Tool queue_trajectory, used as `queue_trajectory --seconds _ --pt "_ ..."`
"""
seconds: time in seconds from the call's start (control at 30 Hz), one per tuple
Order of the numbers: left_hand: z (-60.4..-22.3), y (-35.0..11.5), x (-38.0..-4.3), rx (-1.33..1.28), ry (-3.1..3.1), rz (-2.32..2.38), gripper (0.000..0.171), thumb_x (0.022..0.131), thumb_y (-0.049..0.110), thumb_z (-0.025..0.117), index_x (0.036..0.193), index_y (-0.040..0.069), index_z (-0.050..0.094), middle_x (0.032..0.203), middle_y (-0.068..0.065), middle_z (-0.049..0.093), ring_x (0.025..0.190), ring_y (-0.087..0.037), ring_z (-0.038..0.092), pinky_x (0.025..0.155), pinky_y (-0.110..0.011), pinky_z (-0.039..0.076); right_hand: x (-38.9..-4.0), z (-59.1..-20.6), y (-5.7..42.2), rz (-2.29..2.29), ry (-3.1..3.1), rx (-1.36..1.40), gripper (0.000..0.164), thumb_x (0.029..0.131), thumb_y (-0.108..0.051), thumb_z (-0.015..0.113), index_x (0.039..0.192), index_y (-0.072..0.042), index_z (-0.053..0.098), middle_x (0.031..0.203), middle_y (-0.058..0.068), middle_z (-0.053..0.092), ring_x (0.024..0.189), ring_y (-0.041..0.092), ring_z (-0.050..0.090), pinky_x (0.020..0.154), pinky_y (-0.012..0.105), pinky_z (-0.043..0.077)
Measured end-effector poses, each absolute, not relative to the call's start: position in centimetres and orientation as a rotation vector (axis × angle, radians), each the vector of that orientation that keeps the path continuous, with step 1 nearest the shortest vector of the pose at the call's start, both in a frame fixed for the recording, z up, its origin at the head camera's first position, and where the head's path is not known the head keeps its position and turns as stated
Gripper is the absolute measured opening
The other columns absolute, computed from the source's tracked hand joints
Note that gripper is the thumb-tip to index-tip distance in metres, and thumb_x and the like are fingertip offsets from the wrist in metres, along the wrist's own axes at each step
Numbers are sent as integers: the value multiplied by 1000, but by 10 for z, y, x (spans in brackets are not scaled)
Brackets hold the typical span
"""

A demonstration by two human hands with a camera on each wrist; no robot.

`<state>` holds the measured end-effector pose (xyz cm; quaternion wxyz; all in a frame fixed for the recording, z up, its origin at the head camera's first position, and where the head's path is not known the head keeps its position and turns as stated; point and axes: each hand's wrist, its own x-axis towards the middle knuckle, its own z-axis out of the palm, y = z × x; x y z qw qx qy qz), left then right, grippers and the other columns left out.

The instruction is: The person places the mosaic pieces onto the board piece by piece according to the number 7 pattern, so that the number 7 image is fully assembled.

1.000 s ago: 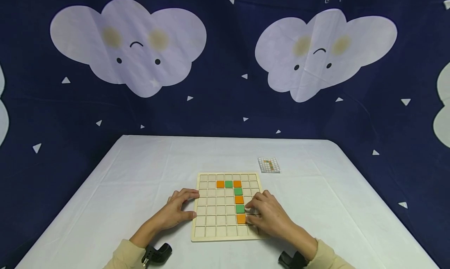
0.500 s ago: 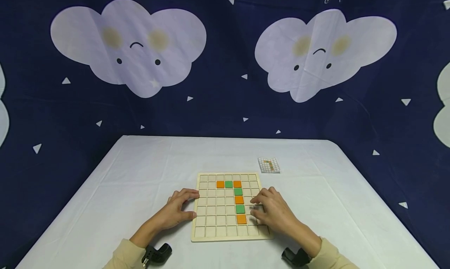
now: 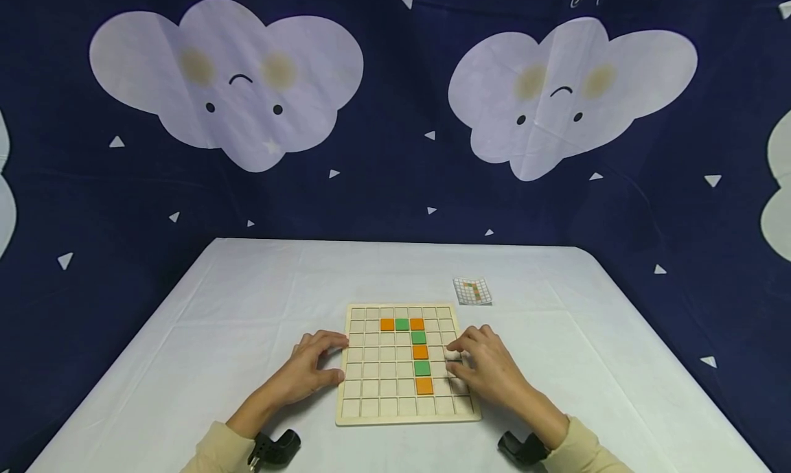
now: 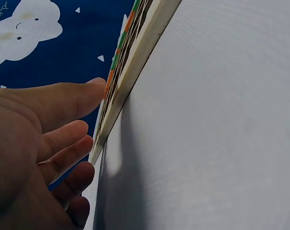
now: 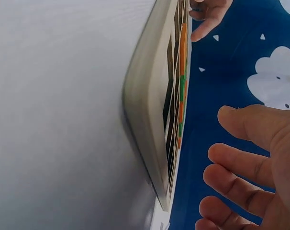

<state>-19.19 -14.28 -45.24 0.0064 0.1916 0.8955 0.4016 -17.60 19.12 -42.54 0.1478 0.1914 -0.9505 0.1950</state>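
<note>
A pale wooden grid board (image 3: 378, 408) lies on the white table. Orange and green square tiles sit in its cells, three in a row from an orange tile (image 3: 387, 325), then down a column to the lowest orange tile (image 3: 424, 386). My left hand (image 3: 307, 371) is at the board's left edge, thumb and fingertips right at the rim, fingers loosely bent. Over the right edge hovers my right hand (image 3: 489, 370), thumb and index finger apart. The right wrist view shows nothing between that hand's fingers (image 5: 238, 160).
Behind the board, to the right, a small card (image 3: 472, 292) shows a printed grid with a similar orange and green pattern. White cloth (image 3: 247, 287) covers the table. A dark blue backdrop (image 3: 395, 102) with clouds hangs at the far side.
My right hand has drawn back to the right from the lower tiles of the column, its finger and thumb coming away from them. The left hand stays almost still; the tiles keep their places.
</note>
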Motion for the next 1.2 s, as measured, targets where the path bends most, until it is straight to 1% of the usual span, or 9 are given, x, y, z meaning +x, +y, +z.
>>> queue_trajectory --seconds 0.2,0.4,0.6,0.73,0.9,1.03,1.2 --pt "-449 -143 -190 516 2864 1233 52 73 20 78 121 15 61 125 6 58 98 -11 39 86 -31 26 -178 -426 193 554 -2721 527 22 73 -25 78 92 -14 72 88 -7 60 81 7 41 76 30 36" --pt "-444 -142 -186 484 2912 1198 49 76 19 76 122 15 60 125 5 57 93 -12 39 81 -30 27 -181 -426 196 536 -2679 502 22 74 -24 78 93 -14 71 88 -5 60 80 8 41 73 30 35" --pt "-441 -142 -181 516 3067 1115 43 79 20 73 120 12 61 125 0 59 98 -13 42 81 -32 28 -182 -426 198 536 -2664 485 22 75 -24 78 94 -14 71 89 -2 62 80 9 42 73 30 34" --pt "-439 -141 -179 514 3167 1035 41 80 22 72 119 11 62 125 -1 59 104 -16 45 81 -33 29 -183 -425 199 520 -2656 476 23 76 -26 77 94 -14 71 91 -1 62 82 11 44 75 32 34" --pt "-435 -140 -176 503 3242 940 41 81 25 71 118 11 63 125 -4 59 108 -21 46 82 -34 30 -184 -425 202 507 -2647 473 26 77 -28 76 97 -12 70 98 1 63 88 17 47 79 36 34" --pt "-431 -140 -174 510 3281 891 43 81 27 71 118 9 63 126 -6 58 110 -23 46 84 -36 30 -185 -425 204 493 -2645 471 29 78 -28 74 101 -12 69 107 5 63 98 23 48 83 40 35" --pt "-430 -141 -171 537 3338 826 44 80 27 72 119 8 62 128 -9 57 113 -26 46 86 -40 31 -185 -425 205 476 -2655 459 35 79 -30 73 108 -11 67 120 10 60 110 30 47 89 45 34"
